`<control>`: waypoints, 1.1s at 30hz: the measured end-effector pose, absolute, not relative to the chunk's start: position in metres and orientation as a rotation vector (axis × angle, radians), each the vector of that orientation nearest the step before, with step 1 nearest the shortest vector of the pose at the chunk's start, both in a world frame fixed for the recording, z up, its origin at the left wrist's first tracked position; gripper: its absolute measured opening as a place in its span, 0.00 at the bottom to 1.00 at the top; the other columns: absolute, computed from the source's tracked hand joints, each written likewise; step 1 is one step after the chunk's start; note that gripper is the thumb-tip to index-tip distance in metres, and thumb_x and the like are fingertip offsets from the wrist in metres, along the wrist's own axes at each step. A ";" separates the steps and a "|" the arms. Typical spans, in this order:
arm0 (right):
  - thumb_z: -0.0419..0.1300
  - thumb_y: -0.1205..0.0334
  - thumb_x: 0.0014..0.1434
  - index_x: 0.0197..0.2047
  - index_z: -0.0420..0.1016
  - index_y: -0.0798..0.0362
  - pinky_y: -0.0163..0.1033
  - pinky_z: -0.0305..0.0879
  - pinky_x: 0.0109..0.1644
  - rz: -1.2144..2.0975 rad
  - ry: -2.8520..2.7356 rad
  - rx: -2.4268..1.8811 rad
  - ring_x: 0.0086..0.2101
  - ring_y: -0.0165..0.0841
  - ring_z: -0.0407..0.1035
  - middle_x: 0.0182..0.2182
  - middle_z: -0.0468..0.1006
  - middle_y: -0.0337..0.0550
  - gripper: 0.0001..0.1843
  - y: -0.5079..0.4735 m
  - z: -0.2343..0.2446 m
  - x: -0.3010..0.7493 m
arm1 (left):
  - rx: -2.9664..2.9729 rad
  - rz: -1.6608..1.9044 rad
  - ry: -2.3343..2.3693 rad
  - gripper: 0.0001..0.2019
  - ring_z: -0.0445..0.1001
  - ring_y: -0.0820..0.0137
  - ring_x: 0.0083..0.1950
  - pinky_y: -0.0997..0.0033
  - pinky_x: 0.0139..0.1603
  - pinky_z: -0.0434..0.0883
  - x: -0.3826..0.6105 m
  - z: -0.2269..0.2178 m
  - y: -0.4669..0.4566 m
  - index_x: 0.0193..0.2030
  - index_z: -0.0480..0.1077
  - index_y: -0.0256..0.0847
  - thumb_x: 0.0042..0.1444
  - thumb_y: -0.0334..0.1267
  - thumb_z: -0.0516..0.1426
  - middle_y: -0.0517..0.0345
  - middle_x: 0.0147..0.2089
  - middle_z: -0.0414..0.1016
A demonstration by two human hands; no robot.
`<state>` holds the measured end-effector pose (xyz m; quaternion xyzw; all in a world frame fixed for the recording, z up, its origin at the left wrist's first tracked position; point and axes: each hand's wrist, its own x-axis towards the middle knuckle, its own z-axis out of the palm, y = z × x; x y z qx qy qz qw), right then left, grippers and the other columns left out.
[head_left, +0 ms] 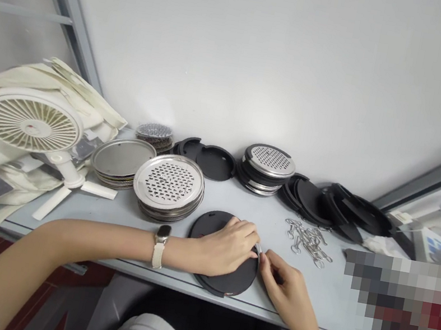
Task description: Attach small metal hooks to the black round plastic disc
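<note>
In the head view, a black round plastic base with a raised rim lies flat near the table's front edge. My left hand rests over it, fingers curled down at its right side. A small silver metal piece shows at the rim between my two hands; its exact kind is hard to make out. My right hand is closed in a pinch at that piece, just off the rim. Several wire loops lie in a loose pile behind my right hand. Left of the base stands a stack of round metal grater plates.
Plain metal discs are stacked farther left, beside a white fan. Along the wall stand a pile of black bases with grater plates and more black bases. A blurred patch covers the right side.
</note>
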<state>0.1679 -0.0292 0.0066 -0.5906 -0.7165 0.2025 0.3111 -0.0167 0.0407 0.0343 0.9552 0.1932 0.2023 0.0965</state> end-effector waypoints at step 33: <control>0.45 0.57 0.68 0.26 0.55 0.51 0.32 0.50 0.27 0.628 -1.945 -1.553 0.23 0.27 0.53 0.21 0.57 0.32 0.17 -0.028 0.013 0.167 | 2.806 0.567 0.523 0.08 0.65 0.65 0.50 0.64 0.51 0.61 -0.016 0.039 0.040 0.46 0.64 0.37 0.68 0.30 0.45 0.52 0.45 0.67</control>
